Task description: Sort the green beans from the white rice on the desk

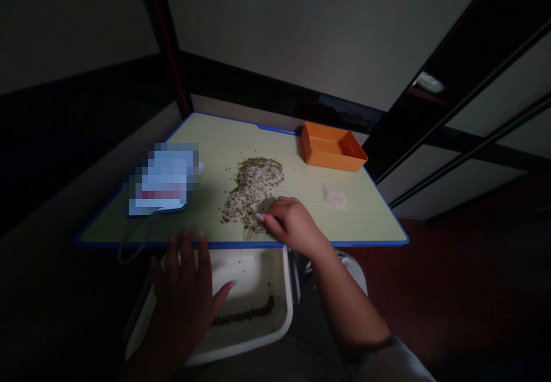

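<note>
A mixed pile of green mung beans and pale rice grains (258,181) is spread over the middle of the table (215,135). My right hand (290,224) rests at the near right of this pile, its fingers curled and the thumb bent in at the grains. Whatever lies between its fingertips is hidden. My left hand (185,284), fingers spread, hovers near the table's front edge, over the left part of a white plastic bin (284,307). Along the bin's near side runs a dark line of green beans (245,314).
An orange open box (333,161) stands at the back right. In front of it lies a small heap of rice (334,197). A blurred-out device (163,178) with a cable (129,256) sits at the left. Walls border the table behind.
</note>
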Demonstrator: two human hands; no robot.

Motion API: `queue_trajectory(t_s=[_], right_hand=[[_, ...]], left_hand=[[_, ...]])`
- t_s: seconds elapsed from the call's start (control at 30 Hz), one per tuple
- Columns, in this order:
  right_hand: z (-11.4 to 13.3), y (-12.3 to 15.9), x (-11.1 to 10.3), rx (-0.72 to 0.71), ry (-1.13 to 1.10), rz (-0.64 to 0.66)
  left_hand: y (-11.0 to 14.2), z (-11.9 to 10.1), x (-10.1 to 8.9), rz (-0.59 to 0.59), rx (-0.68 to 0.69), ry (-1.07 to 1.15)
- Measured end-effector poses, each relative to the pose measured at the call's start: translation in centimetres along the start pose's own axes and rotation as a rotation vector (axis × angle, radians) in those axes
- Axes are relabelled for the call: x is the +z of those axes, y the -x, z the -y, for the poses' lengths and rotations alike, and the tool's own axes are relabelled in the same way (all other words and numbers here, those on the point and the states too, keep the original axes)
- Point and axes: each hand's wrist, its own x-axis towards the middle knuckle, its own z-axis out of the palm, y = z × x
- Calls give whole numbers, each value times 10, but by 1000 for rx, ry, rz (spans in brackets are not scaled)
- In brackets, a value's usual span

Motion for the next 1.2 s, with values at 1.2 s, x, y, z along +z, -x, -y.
queue_trajectory(t_s=[1.2], right_hand=[[-50, 47, -9, 221, -235, -433]], left_hand=[[-5, -9, -6, 44, -98, 65]])
